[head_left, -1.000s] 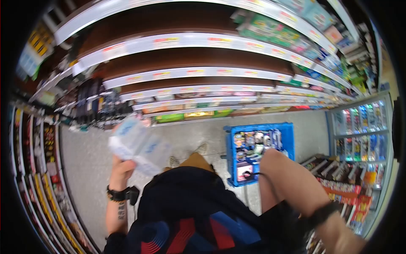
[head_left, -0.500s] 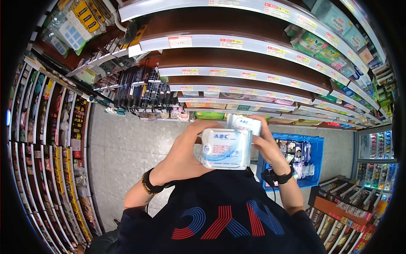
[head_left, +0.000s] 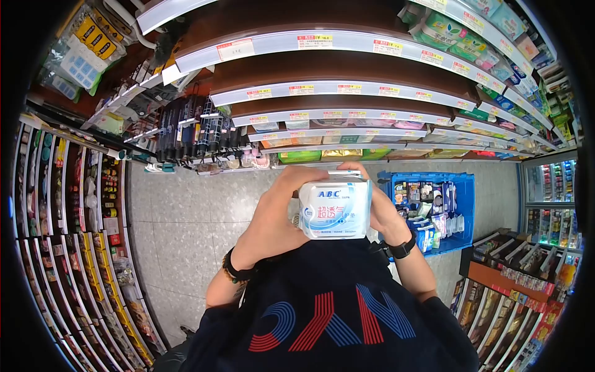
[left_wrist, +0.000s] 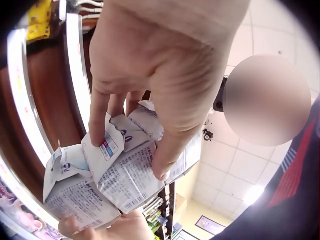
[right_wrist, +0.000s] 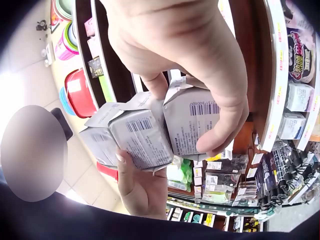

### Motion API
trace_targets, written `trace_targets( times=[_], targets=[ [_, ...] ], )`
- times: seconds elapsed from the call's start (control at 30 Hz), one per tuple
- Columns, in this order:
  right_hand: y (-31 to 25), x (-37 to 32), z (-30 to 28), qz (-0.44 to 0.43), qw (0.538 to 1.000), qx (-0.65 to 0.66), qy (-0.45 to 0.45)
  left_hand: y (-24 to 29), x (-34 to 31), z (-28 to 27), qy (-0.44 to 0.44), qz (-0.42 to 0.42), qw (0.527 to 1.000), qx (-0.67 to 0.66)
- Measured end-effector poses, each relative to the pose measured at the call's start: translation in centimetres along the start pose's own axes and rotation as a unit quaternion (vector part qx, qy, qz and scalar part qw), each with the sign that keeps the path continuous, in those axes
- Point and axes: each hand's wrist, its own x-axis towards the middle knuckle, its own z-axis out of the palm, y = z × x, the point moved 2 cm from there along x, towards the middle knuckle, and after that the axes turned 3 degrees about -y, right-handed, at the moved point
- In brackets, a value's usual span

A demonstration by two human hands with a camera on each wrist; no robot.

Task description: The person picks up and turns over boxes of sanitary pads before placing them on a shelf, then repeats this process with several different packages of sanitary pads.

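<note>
Several white-and-blue ABC packs (head_left: 336, 211) are held together in front of the chest, the nearest one facing up with its printed front. My left hand (head_left: 273, 211) grips them from the left, and my right hand (head_left: 384, 214) holds the other side. The left wrist view shows the left hand's (left_wrist: 155, 75) fingers and thumb pinching a pack (left_wrist: 130, 172) in the row. In the right wrist view, the right hand (right_wrist: 185, 55) curls round an end pack (right_wrist: 190, 120), while the left thumb and palm touch the packs from below.
Shelves with price tags (head_left: 314, 41) rise ahead, with green packs (head_left: 441, 31) at the upper right. A blue crate (head_left: 462, 239) of mixed goods stands on the floor at right. More stocked racks (head_left: 102, 248) line the left, and a fridge (head_left: 551, 186) stands far right.
One second ago the left hand held packs out at the left, apart from the right hand. Both hands then came together round the packs, which have since drawn closer into one row.
</note>
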Motion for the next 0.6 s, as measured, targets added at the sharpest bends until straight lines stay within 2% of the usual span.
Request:
trace_targets(
  times=[0.1,0.23,0.3,0.6],
  targets=[
    [-0.6,-0.2,0.4,-0.006,0.998,0.05,-0.043,0.4,0.0,-0.1,-0.003,-0.007,1.0,0.019],
    [-1.0,-0.4,0.8,-0.006,0.997,0.066,-0.042,0.2,-0.1,0.1,0.004,0.0,1.0,0.008],
    [-0.9,-0.7,1.1,-0.014,1.0,0.004,-0.014,0.5,-0.2,0.1,0.01,-0.002,1.0,0.021],
    [-0.7,-0.8,1.1,-0.016,1.0,-0.017,-0.018,0.3,-0.3,0.2,0.008,-0.04,0.999,0.018]
  ],
)
